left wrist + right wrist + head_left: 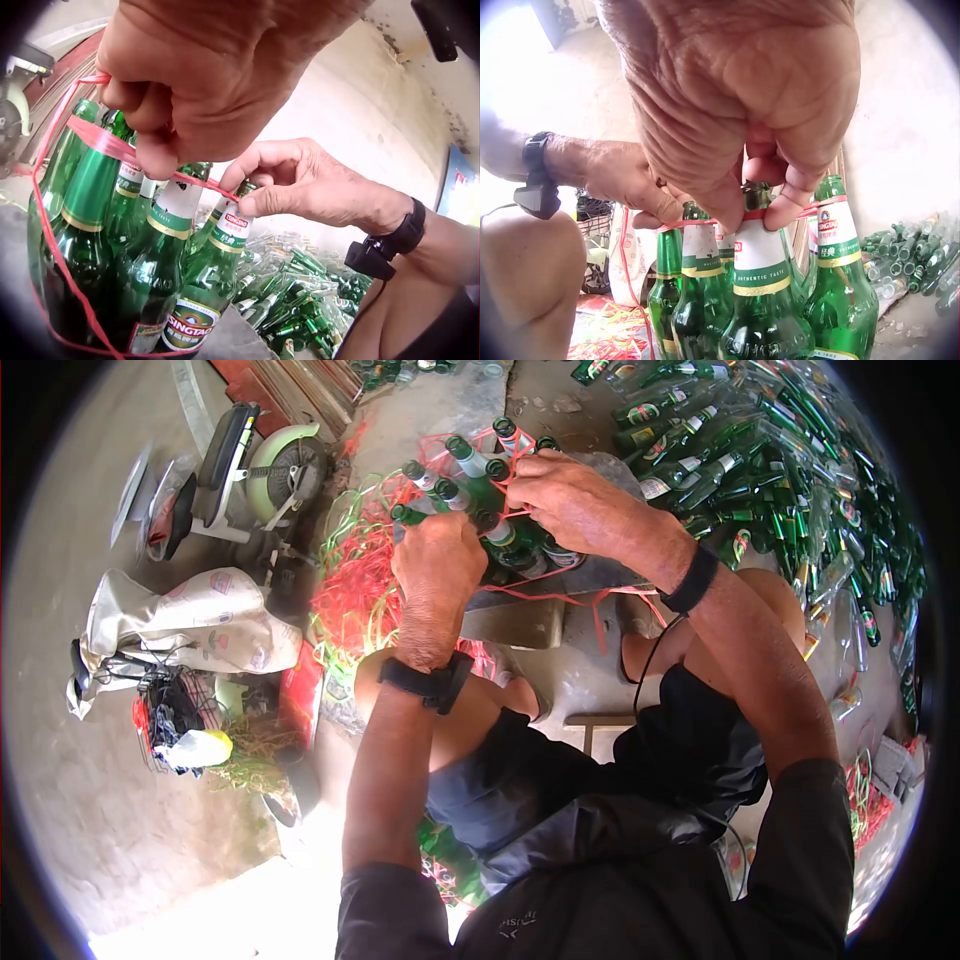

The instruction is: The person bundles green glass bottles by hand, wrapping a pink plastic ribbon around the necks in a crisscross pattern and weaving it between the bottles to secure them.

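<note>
Several green bottles (150, 262) stand upright, close together, with red plastic ribbon (101, 139) running round their necks and down their near side. The left hand (438, 555) has its fingers curled round the ribbon at the near-left necks; in the left wrist view this hand (202, 75) hides part of the bottle tops. On the other side, the right hand (590, 505) pinches ribbon at a bottle neck. In the right wrist view its thumb and fingers (742, 127) straddle a white-labelled neck (759, 244), touching the ribbon there.
A large heap of loose bottles (780, 470) lies to the right. Tangled red and green ribbon (355, 585) is piled left of the group. A scooter (225, 470) and a white sack (215, 620) are further left. A small wooden stool (600, 721) shows between the legs.
</note>
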A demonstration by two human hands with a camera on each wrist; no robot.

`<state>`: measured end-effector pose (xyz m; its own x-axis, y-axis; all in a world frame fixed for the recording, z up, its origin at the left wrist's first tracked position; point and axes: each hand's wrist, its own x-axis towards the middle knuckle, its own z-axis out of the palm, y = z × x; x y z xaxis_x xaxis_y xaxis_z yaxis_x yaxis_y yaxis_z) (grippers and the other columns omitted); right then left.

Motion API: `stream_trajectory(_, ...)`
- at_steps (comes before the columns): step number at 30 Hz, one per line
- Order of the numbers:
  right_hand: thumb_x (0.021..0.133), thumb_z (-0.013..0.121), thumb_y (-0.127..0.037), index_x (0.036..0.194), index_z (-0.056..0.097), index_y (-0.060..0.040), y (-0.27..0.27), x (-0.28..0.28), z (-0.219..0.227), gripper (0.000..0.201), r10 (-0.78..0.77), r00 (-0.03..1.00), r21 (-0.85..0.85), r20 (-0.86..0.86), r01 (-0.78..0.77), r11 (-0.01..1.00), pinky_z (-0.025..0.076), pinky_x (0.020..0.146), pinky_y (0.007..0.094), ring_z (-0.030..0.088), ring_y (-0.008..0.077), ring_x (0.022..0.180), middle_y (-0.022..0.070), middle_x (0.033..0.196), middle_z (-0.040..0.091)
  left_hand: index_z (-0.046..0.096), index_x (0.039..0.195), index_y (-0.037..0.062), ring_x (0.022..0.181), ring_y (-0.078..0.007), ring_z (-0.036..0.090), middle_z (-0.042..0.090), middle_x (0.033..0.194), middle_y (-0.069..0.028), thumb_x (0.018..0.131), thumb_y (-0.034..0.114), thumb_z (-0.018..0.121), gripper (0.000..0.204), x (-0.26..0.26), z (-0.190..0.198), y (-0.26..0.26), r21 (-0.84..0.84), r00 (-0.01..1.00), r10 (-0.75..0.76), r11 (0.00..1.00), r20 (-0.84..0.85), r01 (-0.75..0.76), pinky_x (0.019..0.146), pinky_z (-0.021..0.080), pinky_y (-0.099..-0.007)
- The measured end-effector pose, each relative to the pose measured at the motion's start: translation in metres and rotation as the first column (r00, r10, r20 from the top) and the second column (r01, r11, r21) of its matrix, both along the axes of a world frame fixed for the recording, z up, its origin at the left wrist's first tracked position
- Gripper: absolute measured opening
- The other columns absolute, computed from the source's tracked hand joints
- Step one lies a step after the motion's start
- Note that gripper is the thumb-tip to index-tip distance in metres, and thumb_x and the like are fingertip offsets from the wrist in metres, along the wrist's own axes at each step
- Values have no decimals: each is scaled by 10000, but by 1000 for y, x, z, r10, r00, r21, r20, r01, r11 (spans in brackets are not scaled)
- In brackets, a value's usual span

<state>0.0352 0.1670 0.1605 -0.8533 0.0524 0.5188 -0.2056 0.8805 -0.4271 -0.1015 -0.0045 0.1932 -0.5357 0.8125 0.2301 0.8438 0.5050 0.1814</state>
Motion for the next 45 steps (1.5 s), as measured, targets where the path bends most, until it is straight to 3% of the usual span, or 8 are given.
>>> stream_trajectory(7, 824, 684, 52, 1032, 684, -53, 0, 3, 4, 233, 39, 999, -16, -30, -40, 999, 501, 937, 441, 586, 351, 1052, 119, 1036, 611, 784, 894, 47, 727, -413, 715, 719, 789, -212, 888, 187, 726, 151, 6, -28, -5, 266, 983, 88, 955, 161, -130, 664, 553, -472)
stream_trajectory(9, 821, 689, 52, 1044, 688, -57, 1, 2, 1, 249, 38, 999, -11, -27, -39, 999, 502, 938, 440, 585, 350, 1052, 117, 1042, 613, 788, 950, 13, 614, -293, 711, 723, 734, -189, 902, 159, 745, 160, 7, -34, -6, 439, 975, 37, 889, 218, -132, 608, 537, -402)
stream_trajectory(10, 817, 693, 52, 1057, 692, -62, 2, 2, 0, 265, 35, 999, -6, -25, -35, 999, 504, 938, 438, 583, 350, 1052, 114, 1049, 614, 788, 950, 13, 614, -293, 711, 723, 734, -189, 902, 159, 745, 160, 8, -38, -7, 441, 975, 42, 887, 220, -138, 608, 537, -402)
stream_trajectory(12, 814, 695, 50, 1062, 702, -68, 1, 3, 4, 275, 34, 999, 45, -3, -34, 998, 505, 940, 431, 585, 342, 1054, 109, 1050, 619, 784, 983, -1, 560, -156, 657, 713, 686, -142, 917, 116, 738, 142, 10, -44, -7, 484, 957, 45, 855, 286, -184, 566, 509, -345)
stream_trajectory(18, 797, 694, 56, 1070, 749, -98, -5, 4, 2, 318, -56, 998, 164, 30, 50, 985, 519, 932, 405, 593, 314, 1060, 91, 1049, 631, 782, 990, 7, 555, -97, 607, 690, 667, -102, 931, 96, 725, 122, 15, -49, -10, 530, 919, 20, 812, 395, -245, 552, 492, -312)
stream_trajectory(25, 788, 691, 53, 1055, 760, -91, -4, 1, 2, 310, -72, 997, 182, 31, 65, 981, 530, 906, 400, 590, 315, 1023, 91, 1026, 624, 793, 987, 22, 599, -143, 657, 729, 724, -128, 926, 104, 717, 128, 17, -45, -9, 575, 941, 4, 791, 339, -211, 589, 517, -326)
stream_trajectory(27, 790, 688, 55, 1057, 758, -90, -4, 1, 3, 312, -61, 998, 184, 33, 54, 981, 528, 905, 400, 586, 314, 1014, 92, 1019, 620, 787, 955, 57, 787, -397, 744, 729, 818, -222, 924, 105, 684, 117, 19, -36, -10, 482, 909, 40, 838, 414, -256, 698, 574, -437)
stream_trajectory(45, 792, 677, 64, 1071, 766, -121, -10, 5, 15, 346, -94, 992, 146, 86, 81, 986, 517, 850, 387, 575, 291, 941, 51, 1001, 645, 744, 995, 37, 714, -388, 721, 713, 811, -215, 968, 108, 693, 93, 44, -46, -23, 564, 861, 38, 741, 506, -364, 644, 550, -432)
